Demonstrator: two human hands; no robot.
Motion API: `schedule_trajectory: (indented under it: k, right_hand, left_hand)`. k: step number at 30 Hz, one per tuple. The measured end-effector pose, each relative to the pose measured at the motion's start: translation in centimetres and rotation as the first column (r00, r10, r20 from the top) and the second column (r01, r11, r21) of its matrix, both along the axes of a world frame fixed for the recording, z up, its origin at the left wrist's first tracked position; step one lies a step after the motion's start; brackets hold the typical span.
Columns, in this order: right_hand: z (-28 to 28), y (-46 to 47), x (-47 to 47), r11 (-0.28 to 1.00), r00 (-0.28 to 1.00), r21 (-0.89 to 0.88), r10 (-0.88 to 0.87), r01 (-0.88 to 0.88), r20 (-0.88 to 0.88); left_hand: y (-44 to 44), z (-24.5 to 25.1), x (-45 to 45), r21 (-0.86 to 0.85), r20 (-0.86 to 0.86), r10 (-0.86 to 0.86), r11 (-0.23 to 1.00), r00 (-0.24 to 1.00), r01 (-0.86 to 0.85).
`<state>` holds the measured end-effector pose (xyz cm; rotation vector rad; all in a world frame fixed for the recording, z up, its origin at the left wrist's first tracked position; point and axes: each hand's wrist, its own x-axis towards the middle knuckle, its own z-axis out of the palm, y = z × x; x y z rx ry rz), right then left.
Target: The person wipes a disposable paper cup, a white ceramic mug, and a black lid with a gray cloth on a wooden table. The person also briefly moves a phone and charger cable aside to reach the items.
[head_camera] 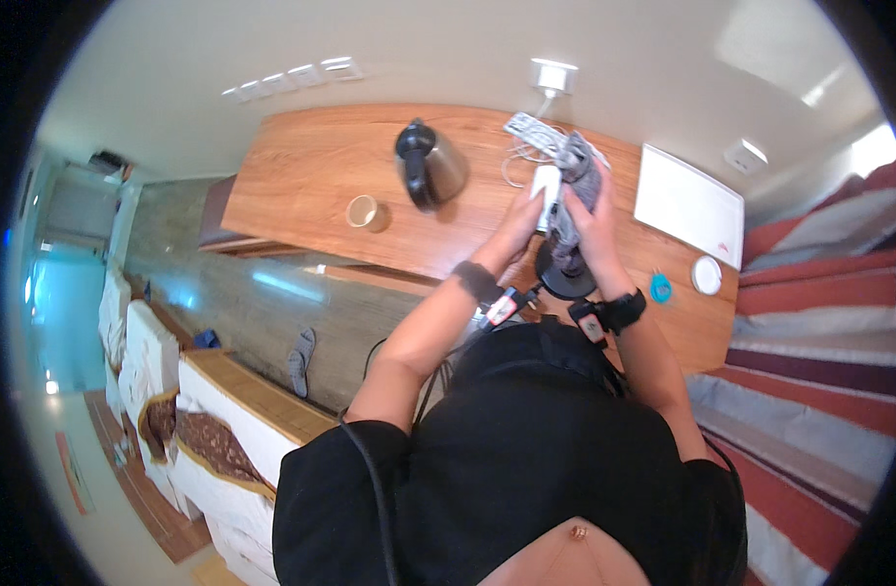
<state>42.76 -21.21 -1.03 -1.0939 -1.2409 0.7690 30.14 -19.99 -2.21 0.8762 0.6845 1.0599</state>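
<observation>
My left hand (519, 223) is closed around a slim white object (546, 192) whose kind I cannot make out, its thumb along the near side. Bunched grey cloth (578, 172) is gripped in my right hand (597, 220), and it hangs down toward me. Both hands are close together above the wooden table (309, 161). A black round disc (571, 284), perhaps a base, shows under the cloth's lower end; the cloth hides whether the two are joined. Just beyond the hands lies a white power strip (534, 132) with a loose white cable.
Left on the table stand a steel and black jug (444, 165) and a paper cup (364, 213). To the right are a white tray (686, 201), a white round dish (706, 275) and a small teal item (660, 288). A striped curtain (822, 293) borders the right side.
</observation>
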Motion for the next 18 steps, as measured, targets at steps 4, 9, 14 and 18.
schedule_trajectory:
  k: [4, 9, 14, 18]
  right_hand:
    - [1.0, -0.4, 0.0, 0.997, 0.96, -0.02, -0.072, 0.069, -0.271]
    - [1.7, -0.8, 1.0, 0.995, 0.87, -0.073, -0.093, 0.065, -0.485]
    - [0.6, -0.6, 1.7, 0.991, 0.765, -0.092, -0.134, 0.098, -0.63]
    - [-1.6, -0.1, 2.8, 0.989, 0.736, -0.091, -0.148, 0.118, -0.661]
  left_hand:
    - [0.3, 1.3, 0.5, 0.112, -0.113, 0.048, 0.993, 0.992, -0.035]
    - [0.4, 3.0, 1.4, 0.231, -0.239, 0.087, 0.973, 0.967, -0.03]
    - [0.8, 2.8, 2.1, 0.219, -0.273, 0.039, 0.975, 0.961, 0.023]
    - [1.4, 2.0, 2.0, 0.169, -0.214, -0.069, 0.98, 0.974, 0.106]
